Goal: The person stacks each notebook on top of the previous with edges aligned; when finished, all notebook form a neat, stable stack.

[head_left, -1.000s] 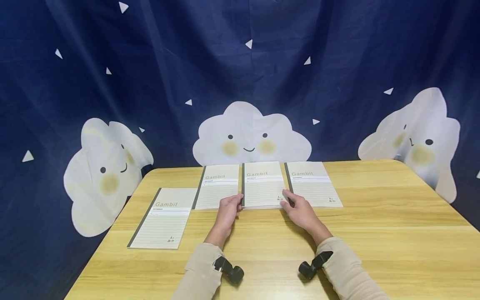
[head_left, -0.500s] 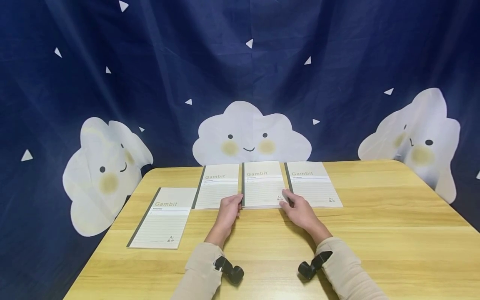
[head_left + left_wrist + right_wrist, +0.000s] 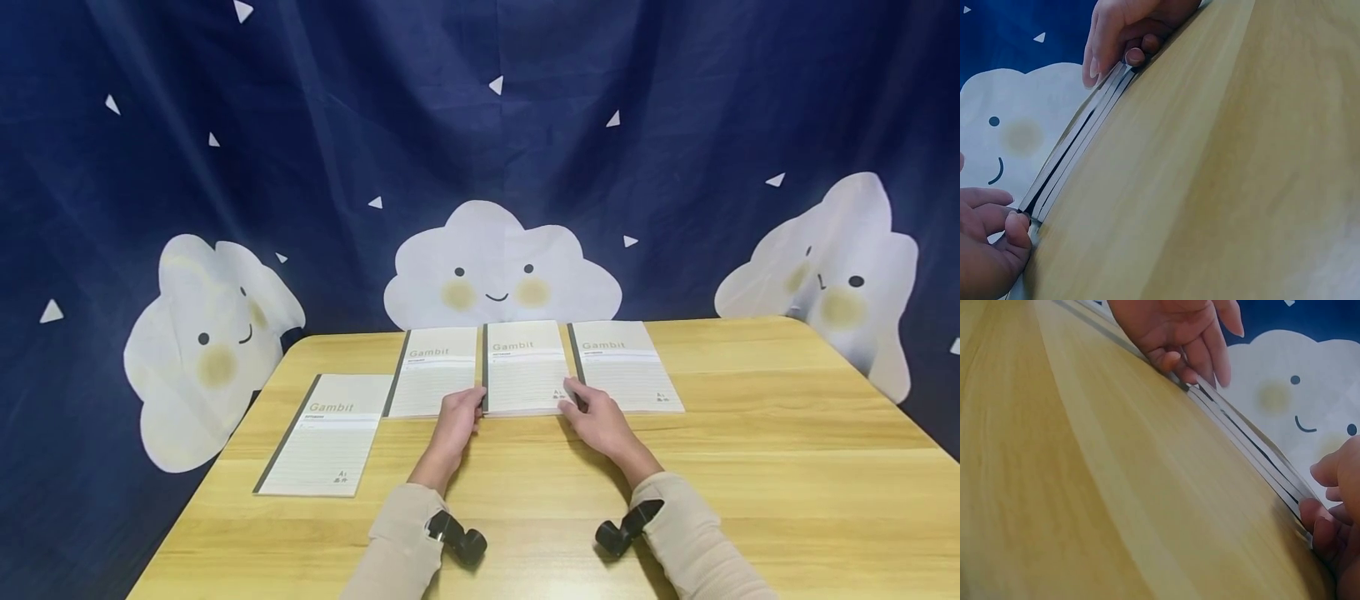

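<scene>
both hands [image 3: 453, 419] [image 3: 602, 422] grip a notebook stack [image 3: 525, 368]; head view shows its cover [image 3: 521, 333], wrist views its layered edges [image 3: 1084, 139].

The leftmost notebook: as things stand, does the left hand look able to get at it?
Probably yes. The left hand's grip would first have to leave the middle stack, but open tabletop leads across to the leftmost notebook, and nothing lies on its cover.

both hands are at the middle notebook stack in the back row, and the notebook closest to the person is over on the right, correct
Not quite: the closest notebook is over on the left, as the head view shows. The left hand and right hand are indeed at the middle stack.
</scene>
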`<state>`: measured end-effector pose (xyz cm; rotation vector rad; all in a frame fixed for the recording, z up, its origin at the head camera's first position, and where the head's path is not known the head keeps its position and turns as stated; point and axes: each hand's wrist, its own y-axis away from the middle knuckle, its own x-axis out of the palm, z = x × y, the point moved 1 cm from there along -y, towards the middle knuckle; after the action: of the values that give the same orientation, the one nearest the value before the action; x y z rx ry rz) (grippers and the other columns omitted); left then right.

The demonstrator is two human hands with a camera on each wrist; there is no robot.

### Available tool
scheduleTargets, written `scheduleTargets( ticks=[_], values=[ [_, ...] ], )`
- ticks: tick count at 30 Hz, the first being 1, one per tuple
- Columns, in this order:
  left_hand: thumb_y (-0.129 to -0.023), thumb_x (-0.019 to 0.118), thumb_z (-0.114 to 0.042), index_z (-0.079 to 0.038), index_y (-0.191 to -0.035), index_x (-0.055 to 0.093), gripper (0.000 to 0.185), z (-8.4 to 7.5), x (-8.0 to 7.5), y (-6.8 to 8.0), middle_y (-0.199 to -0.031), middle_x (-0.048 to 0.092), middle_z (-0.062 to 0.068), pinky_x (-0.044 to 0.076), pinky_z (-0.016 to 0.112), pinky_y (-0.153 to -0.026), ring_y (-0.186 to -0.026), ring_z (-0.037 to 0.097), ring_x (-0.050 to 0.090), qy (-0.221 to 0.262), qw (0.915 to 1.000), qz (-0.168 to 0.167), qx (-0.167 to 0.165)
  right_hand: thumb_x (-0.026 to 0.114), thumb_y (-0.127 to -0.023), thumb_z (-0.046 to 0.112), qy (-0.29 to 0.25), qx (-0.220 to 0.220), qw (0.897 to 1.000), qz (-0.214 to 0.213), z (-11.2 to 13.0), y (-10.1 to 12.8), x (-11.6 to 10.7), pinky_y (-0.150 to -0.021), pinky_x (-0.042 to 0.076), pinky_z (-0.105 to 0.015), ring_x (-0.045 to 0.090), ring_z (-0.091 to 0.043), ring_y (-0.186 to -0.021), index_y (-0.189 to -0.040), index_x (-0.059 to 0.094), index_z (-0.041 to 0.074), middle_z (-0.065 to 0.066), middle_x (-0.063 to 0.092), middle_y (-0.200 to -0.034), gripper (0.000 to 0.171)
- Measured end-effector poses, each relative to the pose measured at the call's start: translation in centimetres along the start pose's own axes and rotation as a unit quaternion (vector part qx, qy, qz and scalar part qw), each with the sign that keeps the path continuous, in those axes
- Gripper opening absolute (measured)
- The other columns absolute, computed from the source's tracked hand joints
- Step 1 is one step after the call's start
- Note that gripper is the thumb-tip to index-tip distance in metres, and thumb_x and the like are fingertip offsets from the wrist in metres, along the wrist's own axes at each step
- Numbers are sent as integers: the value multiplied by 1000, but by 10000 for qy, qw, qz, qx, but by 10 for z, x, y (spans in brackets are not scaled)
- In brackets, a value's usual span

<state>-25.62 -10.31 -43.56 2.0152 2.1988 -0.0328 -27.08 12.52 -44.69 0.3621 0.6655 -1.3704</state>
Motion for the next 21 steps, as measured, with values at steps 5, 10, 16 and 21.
scheduleTargets(
  ticks=[5, 10, 16, 21],
  values=[
    [-95, 46, -24, -4, -72, 51, 32, -1, -1, -1, -74, 48, 3, 42, 23, -59, -70, 16, 45, 210, 9998, -49, -8, 54, -94, 17, -492, 293, 9983, -47, 0, 0, -2, -79, 53, -35, 63, -26, -90, -140, 43, 3, -19, 62, -113, 49],
    [-94, 48, -24, 1, -81, 58, 29, -2, -5, 1, -77, 49, 3, 41, 21, -57, -73, 15, 45, 489, 9987, -93, -75, 51, -96, 14, -1461, 807, 9860, -56, -2, 0, -10, -53, 49, -24, 58, -14, -64, -142, 39, 2, -22, 60, -109, 49],
    [-97, 43, -23, 8, -110, 59, 37, -6, -7, 2, -85, 49, 5, 40, 18, -57, -74, 15, 44, 567, 9984, -70, 0, 48, -97, 15, -1645, 972, 9814, -211, -5, 1, -26, -58, 52, -26, 62, -13, -68, -140, 40, -2, -26, 51, -131, 47],
    [-97, 44, -20, 4, -127, 53, 40, -15, -2, 1, -97, 52, 12, 45, 25, -66, -78, 17, 47, 516, 9984, -101, 211, 48, -97, 13, -1600, 953, 9819, -343, -8, 2, -40, -61, 54, -25, 64, -13, -75, -138, 41, -4, -27, 49, -134, 45]
  ],
)
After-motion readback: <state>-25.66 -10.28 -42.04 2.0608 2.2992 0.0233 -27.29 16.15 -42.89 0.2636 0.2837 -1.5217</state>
